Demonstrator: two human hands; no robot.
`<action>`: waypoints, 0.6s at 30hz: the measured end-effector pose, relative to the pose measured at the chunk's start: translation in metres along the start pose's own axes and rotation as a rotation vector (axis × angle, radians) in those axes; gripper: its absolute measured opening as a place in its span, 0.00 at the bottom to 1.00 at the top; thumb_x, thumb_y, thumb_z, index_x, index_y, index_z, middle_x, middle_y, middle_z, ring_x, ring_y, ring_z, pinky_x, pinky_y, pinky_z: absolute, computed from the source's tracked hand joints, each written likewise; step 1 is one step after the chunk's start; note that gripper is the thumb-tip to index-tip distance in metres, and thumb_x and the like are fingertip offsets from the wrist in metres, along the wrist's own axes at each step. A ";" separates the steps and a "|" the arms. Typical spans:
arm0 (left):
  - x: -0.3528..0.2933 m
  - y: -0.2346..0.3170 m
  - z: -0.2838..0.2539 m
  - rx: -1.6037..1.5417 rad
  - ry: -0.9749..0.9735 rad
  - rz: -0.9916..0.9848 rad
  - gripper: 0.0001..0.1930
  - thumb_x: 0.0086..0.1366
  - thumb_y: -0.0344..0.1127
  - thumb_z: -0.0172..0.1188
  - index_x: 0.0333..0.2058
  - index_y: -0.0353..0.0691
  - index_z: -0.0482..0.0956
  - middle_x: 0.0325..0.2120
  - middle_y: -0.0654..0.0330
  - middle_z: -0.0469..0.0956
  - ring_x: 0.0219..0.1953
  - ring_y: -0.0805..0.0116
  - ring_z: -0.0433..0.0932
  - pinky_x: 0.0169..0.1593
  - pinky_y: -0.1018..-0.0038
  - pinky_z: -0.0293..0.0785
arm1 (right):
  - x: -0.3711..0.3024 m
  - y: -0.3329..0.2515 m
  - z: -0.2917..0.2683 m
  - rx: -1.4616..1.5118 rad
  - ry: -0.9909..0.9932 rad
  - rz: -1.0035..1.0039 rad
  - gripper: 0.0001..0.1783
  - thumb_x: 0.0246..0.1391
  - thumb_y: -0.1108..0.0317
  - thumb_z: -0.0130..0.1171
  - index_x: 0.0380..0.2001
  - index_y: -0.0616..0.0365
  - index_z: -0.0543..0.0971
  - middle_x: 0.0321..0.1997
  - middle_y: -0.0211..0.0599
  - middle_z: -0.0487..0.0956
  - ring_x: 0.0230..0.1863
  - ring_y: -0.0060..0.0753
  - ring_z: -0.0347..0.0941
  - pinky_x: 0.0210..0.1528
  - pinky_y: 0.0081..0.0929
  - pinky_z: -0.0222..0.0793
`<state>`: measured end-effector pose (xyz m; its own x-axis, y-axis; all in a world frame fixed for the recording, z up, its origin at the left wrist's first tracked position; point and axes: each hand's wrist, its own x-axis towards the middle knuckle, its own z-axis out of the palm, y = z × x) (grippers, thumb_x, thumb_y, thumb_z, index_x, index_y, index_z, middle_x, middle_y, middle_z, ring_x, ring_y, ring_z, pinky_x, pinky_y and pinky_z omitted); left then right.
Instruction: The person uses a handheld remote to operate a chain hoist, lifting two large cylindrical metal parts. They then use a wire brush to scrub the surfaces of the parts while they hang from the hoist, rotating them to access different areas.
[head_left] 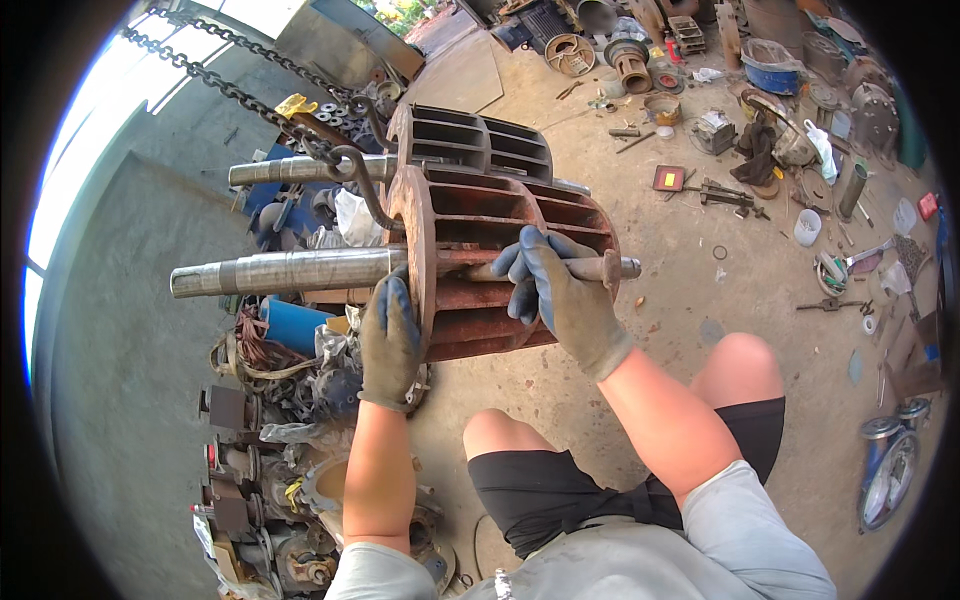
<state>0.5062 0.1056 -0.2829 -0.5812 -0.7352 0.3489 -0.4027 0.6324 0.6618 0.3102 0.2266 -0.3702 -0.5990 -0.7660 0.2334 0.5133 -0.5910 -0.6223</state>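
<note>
A rust-red rotor (480,215) with long vanes between round discs hangs level before me, a thick steel shaft (290,272) running through it. A steel hook (362,185) catches its left end disc. My gloved left hand (392,340) lies against that disc's lower edge, just under the shaft, fingers extended and holding nothing. Over the vanes, my gloved right hand (565,295) is wrapped around a brown rod-like handle with a thicker end at the right; it looks like a hammer (608,268). The shaft's right tip (630,268) shows beyond it.
A second dark rotor (475,140) hangs just behind. Heavy chains (225,90) rise to the upper left. Motor and pump parts (290,540) crowd the floor at left, beside a blue cylinder (297,325). Tools, a blue bucket (772,70) and scattered parts cover the right.
</note>
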 end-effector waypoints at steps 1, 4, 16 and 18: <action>0.003 -0.002 0.007 0.537 0.118 0.545 0.25 0.89 0.47 0.44 0.63 0.30 0.78 0.56 0.41 0.82 0.57 0.48 0.80 0.67 0.60 0.73 | -0.002 0.007 0.003 0.075 0.044 0.008 0.28 0.81 0.45 0.57 0.34 0.59 0.80 0.40 0.40 0.87 0.22 0.24 0.77 0.25 0.21 0.72; -0.004 -0.003 0.014 0.181 0.120 0.098 0.25 0.90 0.48 0.42 0.60 0.30 0.79 0.53 0.42 0.81 0.54 0.49 0.80 0.64 0.61 0.73 | -0.008 0.012 0.009 0.164 -0.011 0.000 0.28 0.81 0.45 0.57 0.33 0.58 0.80 0.39 0.40 0.86 0.22 0.24 0.77 0.24 0.21 0.71; -0.011 -0.003 0.026 0.162 0.160 0.155 0.29 0.90 0.51 0.42 0.60 0.25 0.77 0.51 0.37 0.81 0.54 0.40 0.80 0.63 0.58 0.74 | -0.080 -0.014 -0.013 -0.087 0.123 -0.149 0.32 0.86 0.50 0.46 0.26 0.60 0.77 0.31 0.45 0.84 0.26 0.20 0.76 0.27 0.22 0.68; -0.012 -0.004 0.026 0.340 0.166 0.362 0.28 0.89 0.50 0.43 0.61 0.26 0.76 0.53 0.38 0.79 0.53 0.41 0.79 0.62 0.57 0.74 | -0.083 0.001 -0.008 -0.127 0.029 -0.071 0.33 0.86 0.49 0.46 0.26 0.59 0.77 0.31 0.46 0.84 0.28 0.20 0.77 0.28 0.22 0.70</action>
<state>0.4963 0.1182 -0.3069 -0.6164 -0.4666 0.6343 -0.4198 0.8762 0.2366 0.3559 0.2918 -0.3964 -0.6492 -0.7149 0.2597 0.3886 -0.6053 -0.6947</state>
